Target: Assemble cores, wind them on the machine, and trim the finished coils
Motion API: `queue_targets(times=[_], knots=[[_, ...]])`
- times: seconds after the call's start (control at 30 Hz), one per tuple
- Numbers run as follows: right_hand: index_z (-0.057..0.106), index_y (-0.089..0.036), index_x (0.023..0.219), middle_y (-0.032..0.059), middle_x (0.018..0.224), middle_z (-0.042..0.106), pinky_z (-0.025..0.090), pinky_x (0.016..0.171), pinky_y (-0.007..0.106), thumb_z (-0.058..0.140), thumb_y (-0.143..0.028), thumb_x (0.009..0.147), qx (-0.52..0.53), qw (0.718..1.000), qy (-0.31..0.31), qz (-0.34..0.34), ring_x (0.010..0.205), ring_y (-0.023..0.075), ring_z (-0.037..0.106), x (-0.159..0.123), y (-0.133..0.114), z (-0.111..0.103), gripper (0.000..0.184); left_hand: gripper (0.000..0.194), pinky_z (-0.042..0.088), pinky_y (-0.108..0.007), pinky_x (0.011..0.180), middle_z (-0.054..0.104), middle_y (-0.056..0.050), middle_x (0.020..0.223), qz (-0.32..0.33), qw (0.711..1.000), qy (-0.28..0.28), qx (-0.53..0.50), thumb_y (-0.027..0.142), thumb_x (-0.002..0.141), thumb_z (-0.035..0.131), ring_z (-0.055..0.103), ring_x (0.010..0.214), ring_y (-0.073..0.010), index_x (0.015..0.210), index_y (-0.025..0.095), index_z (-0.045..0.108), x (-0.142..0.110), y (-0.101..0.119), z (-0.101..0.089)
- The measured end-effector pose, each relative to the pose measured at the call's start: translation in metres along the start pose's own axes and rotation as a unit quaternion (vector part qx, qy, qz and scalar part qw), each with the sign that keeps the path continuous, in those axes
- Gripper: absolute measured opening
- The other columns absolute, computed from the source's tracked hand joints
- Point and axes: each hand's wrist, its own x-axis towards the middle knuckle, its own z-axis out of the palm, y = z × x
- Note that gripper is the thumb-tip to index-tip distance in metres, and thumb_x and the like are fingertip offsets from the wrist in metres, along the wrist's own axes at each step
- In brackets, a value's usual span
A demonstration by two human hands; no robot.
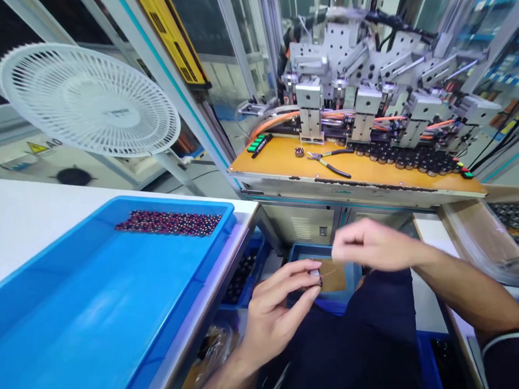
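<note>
Between the thumb and fingertips of my left hand (pixel 275 310) is a small grey and dark part (pixel 315 275). A thin copper-coloured wire (pixel 328 273) sticks out from it to the right. My right hand (pixel 369 245) is raised just above and to the right of that part, apart from it. Its fingers are curled closed and a little blurred, and whatever they may hold is hidden. Both hands are over my lap, in front of the orange worktop (pixel 278 161).
A blue tray (pixel 87 301) with many small dark-red parts (pixel 172 223) stands left, near a white fan (pixel 91 101). On the worktop lie pliers (pixel 329 162), a black marker (pixel 262 146) and rows of black round parts (pixel 407 157), below a machine (pixel 336 94). Below sits a blue bin (pixel 297 252).
</note>
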Motion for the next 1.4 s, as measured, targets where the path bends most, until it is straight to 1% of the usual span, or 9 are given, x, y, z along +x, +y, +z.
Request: queue_targets(times=[0.07, 0.13, 0.2, 0.37, 0.63, 0.8, 1.0, 1.1, 1.4], knots=[[0.066, -0.013, 0.088, 0.0043, 0.083, 0.066, 0.046, 0.07, 0.026, 0.053, -0.036, 0.09, -0.108, 0.982, 0.152, -0.042, 0.074, 0.0143, 0.059, 0.027, 0.012, -0.029, 0.026, 0.028, 0.06, -0.028, 0.078, 0.072, -0.008, 0.106, -0.01, 1.0, 0.021, -0.004, 0.001, 0.079, 0.066, 0.071, 0.092, -0.0182, 0.098, 0.022, 0.071, -0.001, -0.001, 0.0], [0.064, -0.012, 0.105, 0.0097, 0.102, 0.067, 0.046, 0.083, 0.031, 0.057, -0.032, 0.089, -0.282, 0.92, 0.272, -0.012, 0.09, 0.019, 0.061, 0.059, 0.029, -0.06, 0.026, 0.026, 0.06, -0.027, 0.073, 0.072, -0.009, 0.106, -0.024, 0.999, 0.042, -0.009, 0.003, 0.079, 0.066, 0.071, 0.09, -0.0183, 0.097, 0.022, 0.071, -0.002, -0.002, 0.0], [0.059, -0.01, 0.119, 0.0146, 0.122, 0.062, 0.042, 0.098, 0.035, 0.064, -0.03, 0.085, -0.379, 0.886, 0.266, 0.029, 0.111, 0.0233, 0.056, 0.089, 0.048, -0.084, 0.04, 0.022, 0.06, -0.025, 0.069, 0.072, -0.01, 0.106, -0.042, 0.997, 0.063, -0.015, 0.006, 0.081, 0.066, 0.071, 0.091, -0.0186, 0.096, 0.021, 0.072, -0.002, 0.0, -0.001], [0.056, -0.006, 0.125, 0.0211, 0.13, 0.056, 0.038, 0.102, 0.043, 0.062, -0.041, 0.086, -0.428, 0.88, 0.196, 0.07, 0.12, 0.0311, 0.051, 0.127, 0.077, -0.099, 0.053, 0.016, 0.06, -0.025, 0.064, 0.073, -0.011, 0.106, -0.065, 0.993, 0.1, -0.012, 0.011, 0.082, 0.067, 0.071, 0.091, -0.02, 0.093, 0.019, 0.073, -0.003, 0.005, -0.007], [0.057, -0.009, 0.122, 0.0193, 0.116, 0.057, 0.042, 0.092, 0.04, 0.059, -0.046, 0.086, -0.483, 0.864, 0.121, 0.07, 0.105, 0.0307, 0.054, 0.091, 0.069, -0.087, 0.051, 0.014, 0.06, -0.026, 0.065, 0.073, -0.01, 0.105, -0.069, 0.989, 0.13, 0.004, 0.012, 0.082, 0.067, 0.072, 0.086, -0.0189, 0.092, 0.019, 0.073, -0.008, 0.005, -0.014], [0.047, -0.006, 0.13, 0.0194, 0.115, 0.05, 0.043, 0.093, 0.042, 0.057, -0.019, 0.08, -0.455, 0.872, 0.18, -0.016, 0.107, 0.0302, 0.05, 0.025, 0.071, -0.041, 0.053, 0.018, 0.06, -0.026, 0.071, 0.074, -0.009, 0.105, -0.058, 0.99, 0.129, 0.002, 0.008, 0.081, 0.067, 0.072, 0.093, -0.019, 0.093, 0.021, 0.073, -0.006, 0.004, -0.011], [0.044, -0.02, 0.132, 0.0049, 0.093, 0.057, 0.05, 0.074, 0.029, 0.054, -0.016, 0.087, -0.088, 0.979, 0.177, -0.041, 0.079, 0.0148, 0.056, -0.064, 0.075, 0.068, 0.046, 0.021, 0.06, -0.027, 0.074, 0.074, -0.007, 0.104, -0.04, 0.99, 0.131, 0.034, 0.004, 0.079, 0.068, 0.072, 0.088, -0.0168, 0.092, 0.02, 0.072, -0.002, 0.002, -0.007], [0.033, -0.023, 0.144, 0.0046, 0.095, 0.058, 0.051, 0.073, 0.027, 0.05, -0.014, 0.09, 0.119, 0.986, 0.118, -0.018, 0.077, 0.0112, 0.056, -0.084, 0.065, 0.105, 0.057, 0.02, 0.061, -0.028, 0.074, 0.074, -0.007, 0.103, -0.037, 0.99, 0.125, 0.05, 0.005, 0.079, 0.068, 0.072, 0.088, -0.0172, 0.092, 0.02, 0.072, 0.0, 0.002, -0.003], [0.036, -0.025, 0.147, 0.0107, 0.117, 0.059, 0.047, 0.098, 0.045, 0.055, -0.005, 0.08, 0.255, 0.959, 0.106, -0.058, 0.105, 0.0192, 0.059, -0.082, 0.055, 0.116, 0.072, 0.019, 0.061, -0.03, 0.076, 0.074, -0.008, 0.104, -0.031, 0.992, 0.103, 0.066, 0.007, 0.08, 0.068, 0.072, 0.09, -0.0192, 0.093, 0.019, 0.072, -0.001, 0.002, 0.006]])
